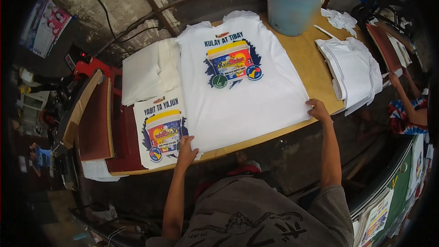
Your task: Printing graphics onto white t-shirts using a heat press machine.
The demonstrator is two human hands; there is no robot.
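Note:
A white T-shirt (247,114) lies spread on the table with its neck at the far side and its hem toward me. Its chest carries a colourful print of a paint pail with lettering above. My left hand (186,153) pinches the near left corner of the hem, beside a stack of printed transfer sheets (162,130) bearing the same picture mirrored. At the near right corner, my right hand (320,110) is closed on the hem between thumb and fingers. Behind the printed sheets sits a stack of off-white sheets (144,73), touching the shirt's left side.
A blue-grey bucket (290,11) stands at the table's back edge. Folded white shirts (354,73) are piled on the right of the wooden tabletop (299,57). At left is a red heat press (89,67). Another person (407,112) works at another press, far right.

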